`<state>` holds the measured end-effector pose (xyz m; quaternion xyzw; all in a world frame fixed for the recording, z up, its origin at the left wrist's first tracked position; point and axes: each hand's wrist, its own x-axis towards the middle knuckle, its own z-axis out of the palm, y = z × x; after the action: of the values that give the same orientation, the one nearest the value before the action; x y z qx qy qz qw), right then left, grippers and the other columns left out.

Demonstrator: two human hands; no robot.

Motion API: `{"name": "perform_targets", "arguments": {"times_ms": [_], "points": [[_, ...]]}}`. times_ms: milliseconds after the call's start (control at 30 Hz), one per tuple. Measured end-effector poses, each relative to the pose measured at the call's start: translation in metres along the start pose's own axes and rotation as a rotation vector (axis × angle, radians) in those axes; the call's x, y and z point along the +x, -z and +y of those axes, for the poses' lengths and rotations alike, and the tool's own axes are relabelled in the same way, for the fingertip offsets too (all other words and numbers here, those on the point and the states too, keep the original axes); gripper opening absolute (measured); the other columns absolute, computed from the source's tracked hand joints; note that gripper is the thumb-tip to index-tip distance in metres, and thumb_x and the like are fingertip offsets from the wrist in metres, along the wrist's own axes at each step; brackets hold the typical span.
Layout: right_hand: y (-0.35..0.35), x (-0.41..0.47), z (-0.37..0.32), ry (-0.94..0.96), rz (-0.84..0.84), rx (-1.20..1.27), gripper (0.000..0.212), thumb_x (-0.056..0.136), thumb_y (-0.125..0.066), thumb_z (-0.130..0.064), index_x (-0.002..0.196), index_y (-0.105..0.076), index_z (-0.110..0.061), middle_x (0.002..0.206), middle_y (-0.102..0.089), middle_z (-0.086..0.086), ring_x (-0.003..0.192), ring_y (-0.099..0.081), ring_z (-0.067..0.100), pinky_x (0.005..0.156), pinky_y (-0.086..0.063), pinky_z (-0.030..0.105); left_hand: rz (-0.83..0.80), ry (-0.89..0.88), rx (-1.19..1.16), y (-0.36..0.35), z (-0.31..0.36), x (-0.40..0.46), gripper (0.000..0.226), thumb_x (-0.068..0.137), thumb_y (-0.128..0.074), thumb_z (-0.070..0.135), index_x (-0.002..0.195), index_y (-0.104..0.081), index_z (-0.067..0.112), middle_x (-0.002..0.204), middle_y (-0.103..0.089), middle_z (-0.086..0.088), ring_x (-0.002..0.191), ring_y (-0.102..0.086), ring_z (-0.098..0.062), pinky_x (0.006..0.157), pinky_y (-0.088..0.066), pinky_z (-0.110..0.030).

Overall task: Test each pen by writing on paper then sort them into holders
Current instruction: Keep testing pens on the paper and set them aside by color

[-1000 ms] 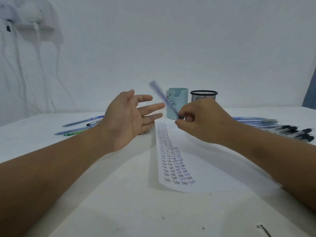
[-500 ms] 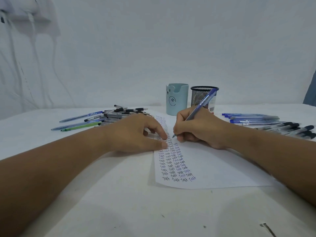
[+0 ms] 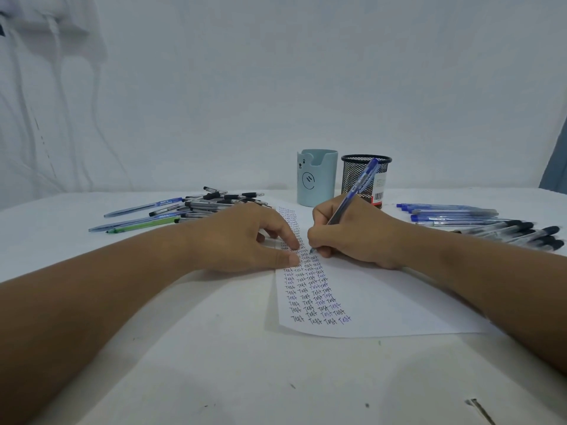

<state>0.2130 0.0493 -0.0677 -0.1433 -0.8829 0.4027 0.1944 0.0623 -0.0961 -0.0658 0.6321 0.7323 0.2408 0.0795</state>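
Writing | R hand (image 3: pixel 352 237) fingers clamped on blue pen (image 3: pixel 356 191), tip on paper (image 3: pixel 383 296) | L hand (image 3: pixel 245 237) fingers flat, pressing paper edge

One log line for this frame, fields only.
phase: testing pen | right hand: writing with blue pen | left hand: steadying paper | holders: no pens visible inside

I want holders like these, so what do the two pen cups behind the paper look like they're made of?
The black holder looks like painted metal mesh: you can see through its fine grid. The pale blue holder looks like matte plastic: smooth opaque wall, a moulded notch in the rim and a printed face. It could also be silicone.
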Motion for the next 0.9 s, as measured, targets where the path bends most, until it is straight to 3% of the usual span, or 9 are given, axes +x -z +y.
{"name": "perform_targets", "arguments": {"times_ms": [100,267,767,900], "points": [[0.0006,-0.0008,-0.0009,0.000,-0.014,0.020,0.035,0.080,-0.066,-0.003,0.051,-0.053,-0.017,0.055,-0.063,0.005,0.051,-0.052,0.010,0.054,-0.043,0.016,-0.001,0.005,-0.014,-0.0008,-0.0001,0.0003,0.021,0.080,-0.077,0.050,0.100,-0.074,0.043,0.114,-0.066,0.017,0.112,-0.059,0.002,0.103,-0.050,-0.031],[0.0001,-0.0007,0.0003,0.010,-0.001,0.009,0.035,0.080,-0.067,-0.006,0.051,-0.054,-0.019,0.056,-0.065,0.003,0.054,-0.053,0.010,0.059,-0.044,0.019,-0.009,0.006,-0.010,-0.0004,-0.0011,0.0004,0.022,0.080,-0.076,0.052,0.100,-0.074,0.044,0.115,-0.066,0.016,0.112,-0.059,0.001,0.103,-0.049,-0.032],[0.0007,0.0000,-0.0006,0.028,-0.001,-0.023,0.036,0.080,-0.065,-0.005,0.049,-0.052,-0.019,0.052,-0.060,0.001,0.049,-0.050,0.007,0.050,-0.040,0.011,-0.028,0.000,-0.004,0.0008,-0.0027,-0.0002,0.028,0.077,-0.072,0.060,0.102,-0.073,0.047,0.117,-0.065,0.020,0.115,-0.058,0.002,0.105,-0.049,-0.032],[0.0009,-0.0014,-0.0005,0.035,0.009,-0.015,0.033,0.079,-0.064,-0.003,0.052,-0.051,-0.016,0.051,-0.060,0.002,0.048,-0.048,0.009,0.049,-0.040,0.013,-0.028,0.002,-0.008,0.0009,-0.0014,-0.0007,0.024,0.080,-0.074,0.054,0.102,-0.073,0.044,0.116,-0.065,0.020,0.115,-0.058,0.004,0.106,-0.048,-0.032]]}}
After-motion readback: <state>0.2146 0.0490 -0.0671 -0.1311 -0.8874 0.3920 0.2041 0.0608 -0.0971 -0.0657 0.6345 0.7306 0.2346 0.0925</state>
